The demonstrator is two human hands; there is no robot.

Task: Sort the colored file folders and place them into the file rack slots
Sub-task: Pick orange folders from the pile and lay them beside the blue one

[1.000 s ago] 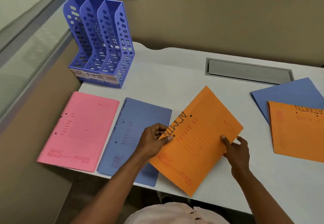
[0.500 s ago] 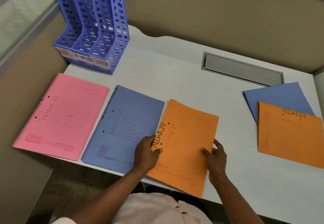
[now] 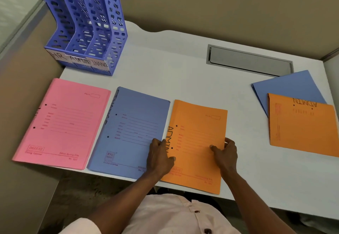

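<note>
On the white desk (image 3: 183, 79), at lower centre, the left hand (image 3: 161, 158) and right hand (image 3: 225, 155) pinch the side edges of the flat orange folder (image 3: 198, 138), likely light, bendy, slippery card, best lifted by both edges.

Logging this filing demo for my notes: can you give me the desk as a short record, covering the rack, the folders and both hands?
Rack: file rack at back left of the desk; slots labelled HR, ADMIN, FINAN...; no folders visible inside
Front row, left to right: pink folder, blue folder, orange ADMIN folder, all flat
Hands: left hand grips the orange ADMIN folder's left edge; right hand grips its right edge
Right pile: second orange folder, marked ADMIN, lying on second blue folder
</note>
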